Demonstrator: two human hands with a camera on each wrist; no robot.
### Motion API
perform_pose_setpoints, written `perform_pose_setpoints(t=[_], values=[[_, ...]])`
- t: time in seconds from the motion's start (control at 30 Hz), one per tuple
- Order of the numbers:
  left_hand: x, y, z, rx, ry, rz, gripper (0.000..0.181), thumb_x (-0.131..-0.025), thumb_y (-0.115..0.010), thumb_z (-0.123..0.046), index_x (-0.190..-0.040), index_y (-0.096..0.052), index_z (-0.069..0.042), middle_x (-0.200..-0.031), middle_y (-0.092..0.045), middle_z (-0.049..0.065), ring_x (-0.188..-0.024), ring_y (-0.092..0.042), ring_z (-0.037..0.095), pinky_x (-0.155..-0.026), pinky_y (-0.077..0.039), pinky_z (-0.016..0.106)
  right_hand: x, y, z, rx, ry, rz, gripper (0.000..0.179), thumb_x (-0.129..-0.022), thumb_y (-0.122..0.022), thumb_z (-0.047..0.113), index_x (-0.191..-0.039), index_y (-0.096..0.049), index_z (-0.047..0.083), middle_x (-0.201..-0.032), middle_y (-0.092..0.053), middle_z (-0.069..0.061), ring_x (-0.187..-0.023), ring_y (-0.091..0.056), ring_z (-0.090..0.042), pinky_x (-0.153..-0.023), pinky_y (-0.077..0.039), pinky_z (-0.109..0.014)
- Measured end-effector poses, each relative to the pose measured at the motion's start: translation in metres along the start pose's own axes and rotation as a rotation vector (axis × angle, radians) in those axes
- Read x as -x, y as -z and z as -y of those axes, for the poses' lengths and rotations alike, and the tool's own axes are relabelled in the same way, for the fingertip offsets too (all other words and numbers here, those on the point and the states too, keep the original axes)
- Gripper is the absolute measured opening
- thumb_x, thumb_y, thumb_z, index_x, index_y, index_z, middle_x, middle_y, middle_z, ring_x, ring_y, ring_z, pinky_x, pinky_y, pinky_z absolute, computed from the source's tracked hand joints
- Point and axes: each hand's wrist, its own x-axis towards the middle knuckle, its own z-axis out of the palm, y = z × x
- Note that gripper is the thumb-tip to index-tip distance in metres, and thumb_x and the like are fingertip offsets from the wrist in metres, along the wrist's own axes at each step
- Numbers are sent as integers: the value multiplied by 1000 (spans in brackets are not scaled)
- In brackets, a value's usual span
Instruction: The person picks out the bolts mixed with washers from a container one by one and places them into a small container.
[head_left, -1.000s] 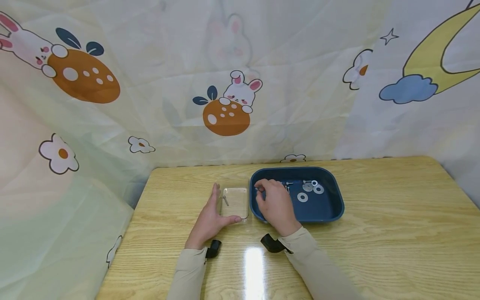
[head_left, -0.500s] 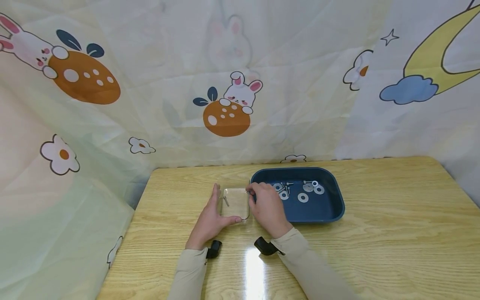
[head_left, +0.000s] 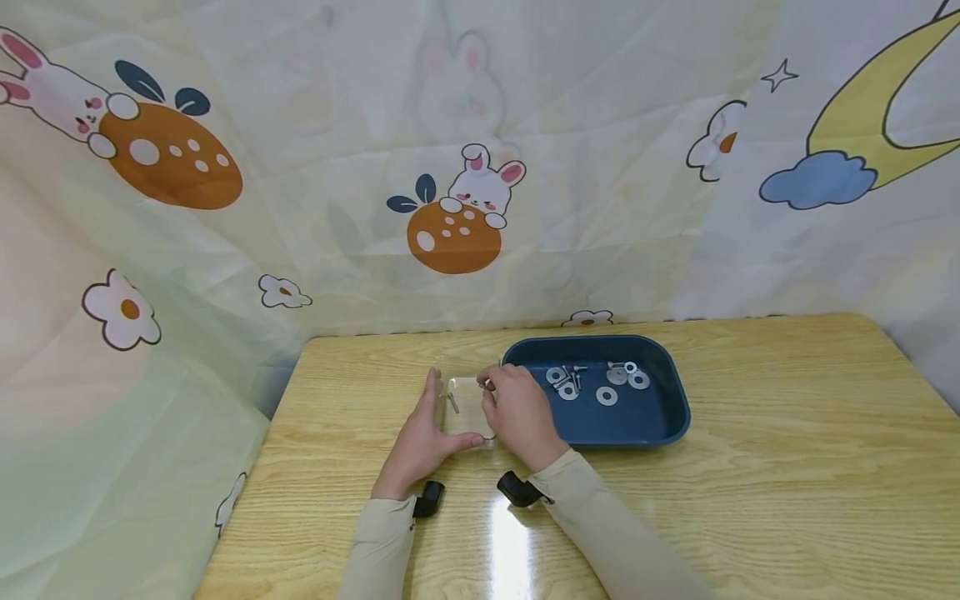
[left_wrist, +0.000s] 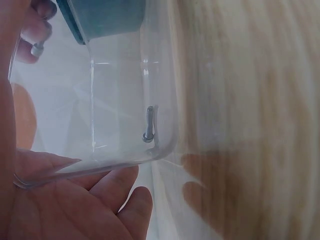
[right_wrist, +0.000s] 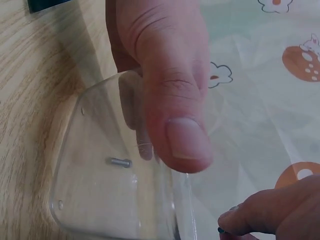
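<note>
My left hand (head_left: 414, 450) holds a small clear plastic box (head_left: 469, 423), thumb along its near side and fingers along its left side. One silver screw (left_wrist: 149, 125) lies on the bottom of the box, near its left wall. Over the box's right part, my right hand (head_left: 521, 417) pinches a small silver screw (left_wrist: 37, 49) between thumb and fingertips; only its end shows in the left wrist view. The left thumb (right_wrist: 186, 142) looms large across the near rim in the right wrist view.
Right beside the box stands a dark blue tray (head_left: 622, 432) with flat washers (head_left: 607, 396) and several loose screws (head_left: 572, 381). A wooden table (head_left: 787, 467) lies beneath, backed by a printed curtain (head_left: 600, 208). Each wrist carries a black camera mount (head_left: 517, 489).
My right hand has moved left out of the blue tray, across its rim and over the clear box, with the screw pinched. My left hand has stayed at the box.
</note>
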Motion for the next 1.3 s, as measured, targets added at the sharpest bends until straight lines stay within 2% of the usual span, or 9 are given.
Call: perform_pose_setpoints(t=[0.33,0.7,1.3], values=[[1,0,0,-4,6,5,129,-58,-80,-57,-149,6,-27,-153,-14,0,-137,-20,21,-107,-26,45,0,-9,1,7,30,7,12,-80,-67,9,-89,-69,14,-79,-61,4,-74,-53,-13,-59,-46,-26],[0,-1,1,-4,-6,0,129,-58,-81,-56,-150,2,-21,-153,-15,0,-136,-22,21,-106,-27,46,-2,-15,1,38,31,36,12,-80,-67,8,-90,-70,15,-84,-64,3,-78,-52,-15,-60,-46,-26],[-1,0,0,-25,0,-3,131,-55,-77,-65,-150,2,-21,-153,-16,1,-136,-22,21,-107,-26,45,-4,-17,0,58,39,44,14,-79,-68,11,-93,-70,16,-87,-64,2,-78,-50,-15,-59,-46,-26]])
